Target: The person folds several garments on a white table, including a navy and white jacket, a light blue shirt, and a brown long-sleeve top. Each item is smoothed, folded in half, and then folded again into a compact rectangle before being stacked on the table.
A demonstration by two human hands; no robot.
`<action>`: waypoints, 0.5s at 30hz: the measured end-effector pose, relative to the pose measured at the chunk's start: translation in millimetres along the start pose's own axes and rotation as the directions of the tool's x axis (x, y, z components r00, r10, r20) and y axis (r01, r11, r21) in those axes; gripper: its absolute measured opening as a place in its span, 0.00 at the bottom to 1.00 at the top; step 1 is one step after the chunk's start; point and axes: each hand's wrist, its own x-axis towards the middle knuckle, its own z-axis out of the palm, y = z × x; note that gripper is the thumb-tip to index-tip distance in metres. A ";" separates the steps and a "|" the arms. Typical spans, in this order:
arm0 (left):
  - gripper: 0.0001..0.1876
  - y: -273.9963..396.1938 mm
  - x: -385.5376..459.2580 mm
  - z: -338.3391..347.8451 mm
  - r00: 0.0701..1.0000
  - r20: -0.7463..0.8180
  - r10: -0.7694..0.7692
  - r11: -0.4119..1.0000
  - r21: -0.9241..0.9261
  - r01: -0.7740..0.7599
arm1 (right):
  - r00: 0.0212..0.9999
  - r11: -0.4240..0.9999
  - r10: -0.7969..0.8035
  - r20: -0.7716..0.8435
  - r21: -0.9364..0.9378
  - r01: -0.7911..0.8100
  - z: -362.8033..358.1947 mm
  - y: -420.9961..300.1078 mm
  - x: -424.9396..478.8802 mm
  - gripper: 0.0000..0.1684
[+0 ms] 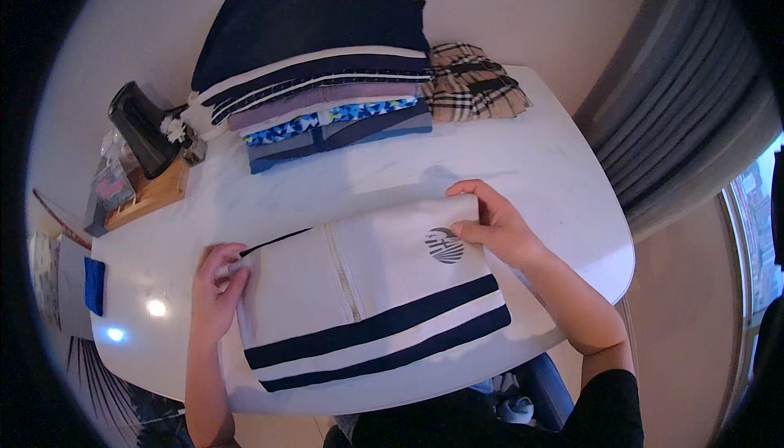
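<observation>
A folded white zip-up jacket (392, 264) lies before me on the white tabletop, with two dark navy bands along its near edge. Its pale zipper (340, 270) runs down the middle, and a round dark emblem (444, 245) sits at the right. My right hand (493, 221) pinches the jacket's far right corner, thumb on top near the emblem. At the far left corner, my left hand (222, 282) has its fingers curled on the fabric, beside a thin black strip (275, 241) at the far edge.
Behind the jacket stands a tall stack of folded clothes (318, 68). To its right lies a beige plaid garment (478, 83). A wooden tray (150, 194) with a black pitcher (144, 129) is at the left, and a blue cloth (94, 285) lies at the left edge. Grey curtains (667, 93) hang right.
</observation>
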 end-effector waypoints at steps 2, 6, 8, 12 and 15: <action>0.17 25.3 4.1 -0.4 0.960 0.013 0.280 0.935 0.222 -0.276 | 1.000 0.999 0.017 0.019 0.050 -0.018 2.0 -0.8 -3.2 0.26; 0.23 84.4 30.0 33.5 0.810 0.334 0.482 0.811 0.179 -0.557 | 0.999 0.989 0.009 0.041 0.150 -0.015 -4.1 9.7 -1.6 0.25; 0.27 94.7 42.9 68.7 0.774 0.389 0.499 0.781 0.186 -0.597 | 0.998 0.989 0.058 0.011 0.133 -0.059 -5.8 8.8 -1.7 0.24; 0.34 84.1 51.8 112.8 0.678 0.572 0.461 0.604 0.357 -0.712 | 0.980 0.996 0.091 -0.178 0.039 -0.085 -14.0 6.8 0.0 0.22; 0.35 81.8 50.5 114.8 0.691 0.559 0.459 0.659 0.307 -0.686 | 0.829 0.774 -0.492 -0.268 -0.569 0.275 -16.9 -1.1 -11.2 0.27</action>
